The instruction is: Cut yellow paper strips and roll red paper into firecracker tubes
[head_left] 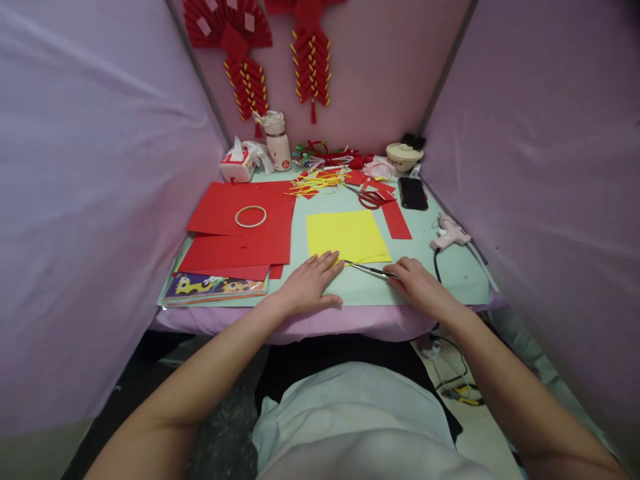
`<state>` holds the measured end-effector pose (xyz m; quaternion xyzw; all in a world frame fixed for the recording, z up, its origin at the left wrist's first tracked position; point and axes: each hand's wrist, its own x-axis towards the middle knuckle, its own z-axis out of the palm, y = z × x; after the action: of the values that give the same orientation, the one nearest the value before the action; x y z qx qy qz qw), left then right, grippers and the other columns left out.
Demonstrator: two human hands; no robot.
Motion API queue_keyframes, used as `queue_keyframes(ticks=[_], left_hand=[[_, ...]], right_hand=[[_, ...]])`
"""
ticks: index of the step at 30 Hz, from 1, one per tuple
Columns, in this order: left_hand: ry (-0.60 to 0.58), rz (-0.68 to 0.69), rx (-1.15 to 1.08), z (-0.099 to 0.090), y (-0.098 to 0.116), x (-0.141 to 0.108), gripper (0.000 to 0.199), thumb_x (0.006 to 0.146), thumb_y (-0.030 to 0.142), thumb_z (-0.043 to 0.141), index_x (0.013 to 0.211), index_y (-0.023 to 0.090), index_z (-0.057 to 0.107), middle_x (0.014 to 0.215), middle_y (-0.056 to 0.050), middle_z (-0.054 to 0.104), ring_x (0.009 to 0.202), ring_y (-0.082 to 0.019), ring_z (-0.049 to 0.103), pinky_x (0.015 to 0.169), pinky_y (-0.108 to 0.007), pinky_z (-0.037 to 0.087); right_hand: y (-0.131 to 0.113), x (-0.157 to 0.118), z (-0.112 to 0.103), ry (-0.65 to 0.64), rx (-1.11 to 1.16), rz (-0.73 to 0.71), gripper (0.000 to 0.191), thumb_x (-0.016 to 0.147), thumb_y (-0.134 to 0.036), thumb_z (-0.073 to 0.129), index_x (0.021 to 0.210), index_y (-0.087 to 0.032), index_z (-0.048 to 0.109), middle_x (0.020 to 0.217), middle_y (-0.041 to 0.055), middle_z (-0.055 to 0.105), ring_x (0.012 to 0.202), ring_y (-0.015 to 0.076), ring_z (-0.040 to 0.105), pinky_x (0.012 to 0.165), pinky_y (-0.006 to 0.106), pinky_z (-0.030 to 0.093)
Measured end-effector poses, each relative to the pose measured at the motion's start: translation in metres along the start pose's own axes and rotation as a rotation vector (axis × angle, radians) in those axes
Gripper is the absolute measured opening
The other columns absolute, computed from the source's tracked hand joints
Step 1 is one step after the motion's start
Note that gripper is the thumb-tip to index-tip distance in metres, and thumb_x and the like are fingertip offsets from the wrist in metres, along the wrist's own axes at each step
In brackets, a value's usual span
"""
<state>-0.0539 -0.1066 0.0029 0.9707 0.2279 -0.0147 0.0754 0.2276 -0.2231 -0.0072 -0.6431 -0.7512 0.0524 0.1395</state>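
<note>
A yellow sheet of paper [345,233] lies flat on the pale green mat. My left hand [315,280] rests palm down with fingers stretched out, fingertips on the sheet's near left corner. In my right hand [415,283], closed fingers grip a slim dark blade tool [373,270]; its exact kind is unclear. Its tip points left and lies along the sheet's near edge, close to my left fingertips. A narrow strip stands slightly apart at that edge's right end. Behind the sheet are thin yellow strips [320,183] in a loose heap and red-handled scissors [370,199].
Red sheets [270,247] lie at left, bearing a pale ring [251,207], over a picture book [215,285]. At right are a red strip [397,220], a phone [413,193] and a glue gun [450,233]. Tissues [237,165], a bottle [278,143] and a lidded bowl [404,157] stand behind.
</note>
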Motion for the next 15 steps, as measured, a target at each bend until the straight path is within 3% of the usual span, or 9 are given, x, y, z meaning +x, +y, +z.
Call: queue_keyframes(ticks=[5, 9, 15], left_hand=[[-0.018, 0.063, 0.018, -0.002, -0.002, 0.012, 0.094, 0.089, 0.075, 0.044, 0.158, 0.015, 0.024, 0.166, -0.015, 0.015, 0.154, -0.029, 0.011, 0.123, -0.044, 0.009], [-0.052, 0.102, -0.006, 0.002, -0.007, 0.020, 0.095, 0.089, 0.076, 0.042, 0.159, 0.016, 0.020, 0.166, -0.015, 0.012, 0.154, -0.029, 0.011, 0.123, -0.045, 0.010], [-0.074, 0.092, -0.019, 0.002, -0.006, 0.020, 0.093, 0.091, 0.076, 0.039, 0.160, 0.017, 0.018, 0.166, -0.014, 0.010, 0.154, -0.029, 0.011, 0.123, -0.044, 0.010]], right_hand=[[0.003, -0.014, 0.002, -0.004, -0.033, 0.000, 0.031, 0.099, -0.026, 0.042, 0.121, -0.018, 0.064, 0.106, 0.0128, 0.061, 0.101, 0.0273, 0.055, 0.092, 0.042, 0.047], [0.004, -0.015, 0.001, -0.004, -0.035, -0.071, 0.043, 0.098, -0.021, 0.040, 0.137, -0.023, 0.057, 0.102, 0.0117, 0.060, 0.095, 0.0252, 0.056, 0.086, 0.039, 0.049], [-0.005, -0.011, -0.006, -0.067, -0.021, -0.076, 0.046, 0.098, -0.025, 0.036, 0.140, -0.024, 0.056, 0.101, 0.0118, 0.059, 0.085, 0.0240, 0.056, 0.075, 0.035, 0.047]])
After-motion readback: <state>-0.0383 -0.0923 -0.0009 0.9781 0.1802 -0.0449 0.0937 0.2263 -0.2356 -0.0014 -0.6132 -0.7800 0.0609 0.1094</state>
